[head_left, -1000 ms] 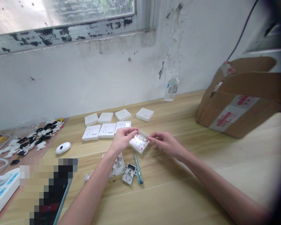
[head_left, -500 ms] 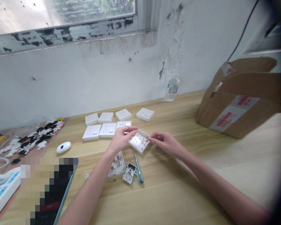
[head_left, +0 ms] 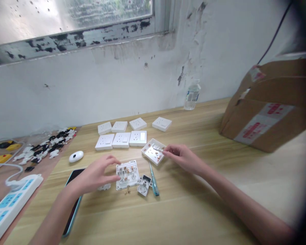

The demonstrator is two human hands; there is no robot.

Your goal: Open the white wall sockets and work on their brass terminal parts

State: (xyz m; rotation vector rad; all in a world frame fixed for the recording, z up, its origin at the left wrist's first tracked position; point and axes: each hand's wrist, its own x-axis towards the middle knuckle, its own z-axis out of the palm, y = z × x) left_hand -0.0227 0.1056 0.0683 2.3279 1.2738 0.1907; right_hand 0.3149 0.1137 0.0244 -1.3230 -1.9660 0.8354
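Pale wooden worktop under a peeling wall. Right hand fingers pinch the rim of the open socket shell. Left hand, fingers spread and empty, hovers with the socket insert just beyond its fingertips. A light pinch with the shell kept level seems wisest.

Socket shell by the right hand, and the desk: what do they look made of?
Socket shell: white moulded plastic, smooth, faintly glossy; copper-coloured metal contacts inside. Desk: pale matte wood-grain top; the even, straight grain suggests laminate, though solid wood cannot be ruled out.
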